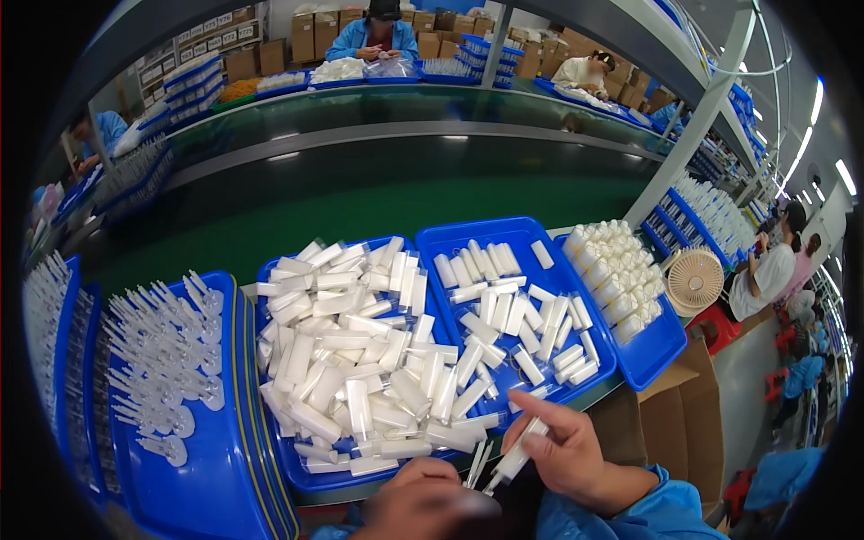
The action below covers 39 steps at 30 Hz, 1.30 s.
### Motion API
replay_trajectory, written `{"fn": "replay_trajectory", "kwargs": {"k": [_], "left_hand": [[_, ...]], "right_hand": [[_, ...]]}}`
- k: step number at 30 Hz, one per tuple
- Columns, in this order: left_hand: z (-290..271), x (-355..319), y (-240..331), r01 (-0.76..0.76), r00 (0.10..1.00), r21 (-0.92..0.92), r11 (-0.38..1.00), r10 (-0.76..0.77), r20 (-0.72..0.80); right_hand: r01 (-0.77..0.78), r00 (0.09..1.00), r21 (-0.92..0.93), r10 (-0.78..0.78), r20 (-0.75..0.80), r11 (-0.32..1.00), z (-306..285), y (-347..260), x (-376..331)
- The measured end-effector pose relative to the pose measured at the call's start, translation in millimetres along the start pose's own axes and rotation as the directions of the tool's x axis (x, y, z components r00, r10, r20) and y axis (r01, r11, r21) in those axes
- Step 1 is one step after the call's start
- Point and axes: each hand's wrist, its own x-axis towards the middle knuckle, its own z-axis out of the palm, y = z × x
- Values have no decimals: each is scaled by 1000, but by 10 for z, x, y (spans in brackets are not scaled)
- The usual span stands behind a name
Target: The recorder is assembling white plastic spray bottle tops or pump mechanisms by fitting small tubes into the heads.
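Observation:
My right hand [562, 450] grips a white plastic tube [517, 454] with a thin nozzle pointing down and left, at the near edge of the bench. My left hand [423, 504] sits low in the view beside it, fingers curled around a small clear piece [475, 463] that is partly hidden. Just beyond both hands lies a blue tray [301, 472] heaped with several white tubes [360, 360]. A second blue tray [517, 234] to its right holds fewer white tubes [513, 319].
A blue tray [661, 346] of upright white caps stands at the right, next to a small round fan [695, 281]. Blue racks of clear nozzle parts [166, 360] fill the left. A green conveyor belt [378, 193] runs behind; people in blue coats work beyond it. A cardboard box [684, 423] is lower right.

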Motion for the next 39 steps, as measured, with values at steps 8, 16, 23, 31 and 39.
{"fn": "replay_trajectory", "kwargs": {"k": [8, 16, 23, 31, 39], "left_hand": [[41, 27, 3, 112, 993, -75, 991, -110, 31], [133, -257, -176, 158, 987, -370, 915, -158, 30], [90, -189, -40, 180, 979, -288, 941, -199, -40], [145, 7, 5, -60, 998, 36, 998, 60, -4], [146, 50, 14, -41, 999, 24, 999, 41, 5]], "right_hand": [[104, 994, -94, -99, 53, 990, 106, 132, -30], [165, 954, -981, -269, 133, 99, -476, -112, 506], [66, 989, -983, -123, 87, -171, -837, 116, 759], [-169, 985, 118, 171, -14, 979, -296, -83, 558], [-326, 945, 376, 294, 140, 868, -203, -40, 431]]}}
